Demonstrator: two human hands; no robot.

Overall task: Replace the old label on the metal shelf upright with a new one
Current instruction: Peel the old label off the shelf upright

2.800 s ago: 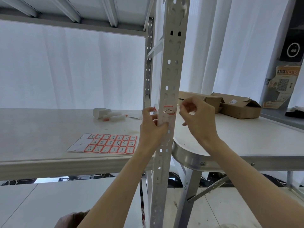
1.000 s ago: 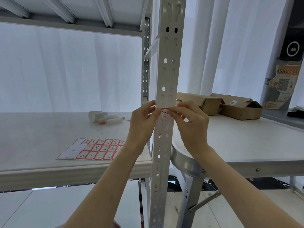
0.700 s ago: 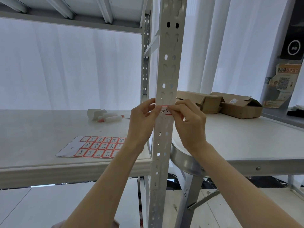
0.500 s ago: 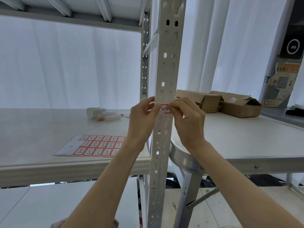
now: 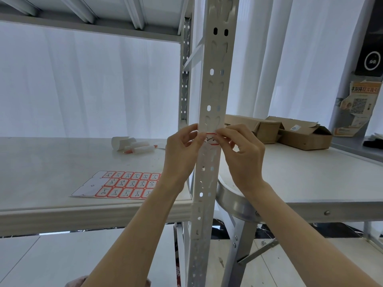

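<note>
**Label on the upright, both hands at work.** The label [image 5: 211,139], red-bordered with dark handwriting, lies flat across the front face of the upright [image 5: 215,83]. Its long axis is horizontal, square to the post, and it sits just above shelf [image 5: 62,158] height.

- **Right hand:** The right hand [image 5: 242,154] comes in from the right. Its grip is closed small, with thumb and forefinger drawn together on the label's upper right corner.
- **Left hand:** The left hand [image 5: 182,148] comes in from the left. Its fingers are curled and its thumb is on the label's left end. Whether it pinches the label or only steadies it cannot be told.
- **Position:** The label spans the gap between the two grips and touches both. Neither hand is clearly nearer.
- **Next move:** Any coming pull would probably run along the long axis, from the right corner towards the left. Whether this is the old label or the new one is not evident.
- **Sheet:** A sheet [image 5: 124,184] of matching labels lies on the shelf, well left of the hands.
</note>
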